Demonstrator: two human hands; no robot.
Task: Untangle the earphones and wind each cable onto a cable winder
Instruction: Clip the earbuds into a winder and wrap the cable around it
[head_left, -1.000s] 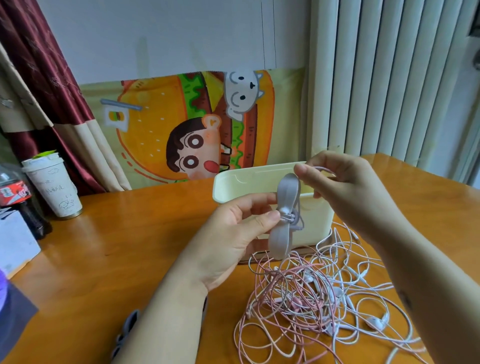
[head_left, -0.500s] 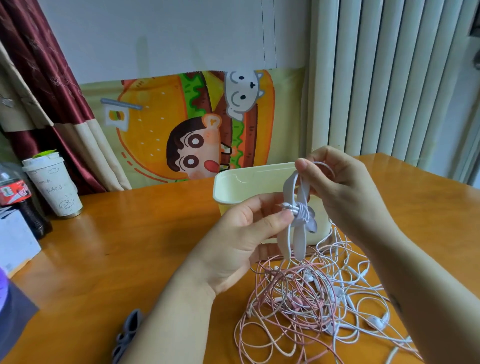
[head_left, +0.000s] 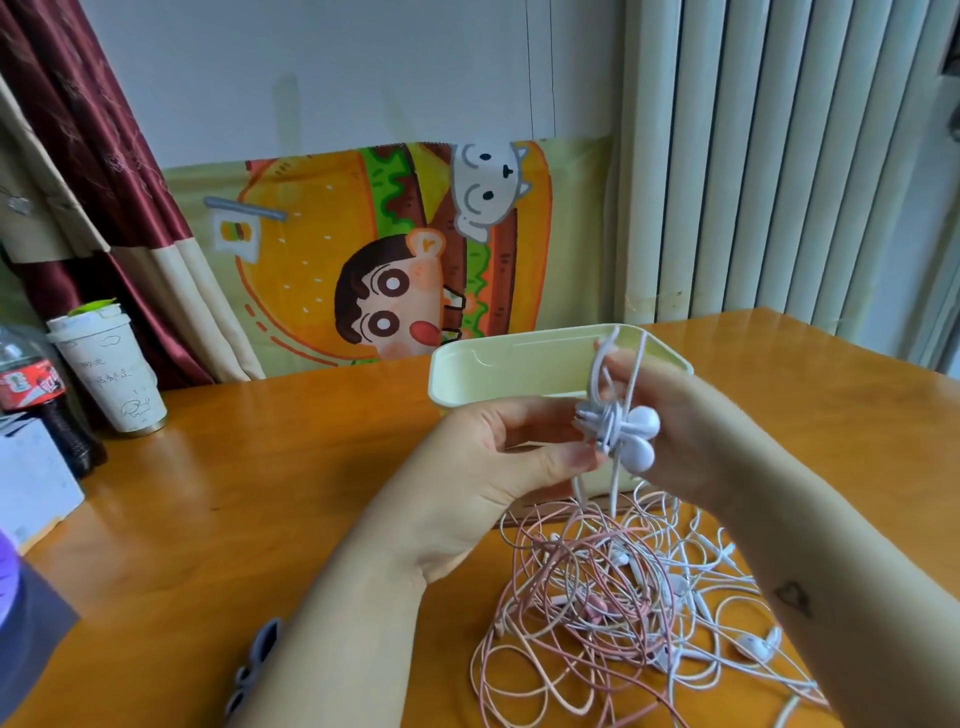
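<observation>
One tangle (head_left: 597, 597) snag could unwind the cable winder (head_left: 643, 422) pinched by left hand (head_left: 498, 467), while right hand (head_left: 696, 436) pinches its white cable (head_left: 614, 480).

Cable winder (head_left: 618, 434) between left hand (head_left: 498, 462), right hand (head_left: 696, 431)

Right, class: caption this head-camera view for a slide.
Left hand and right hand grip a cable winder above tangled pink and white earphones on a wooden table.

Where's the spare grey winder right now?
In the head view, the grey winder lies on the table near the bottom edge, partly hidden by the left forearm, left of the pink cable tangle.
</observation>
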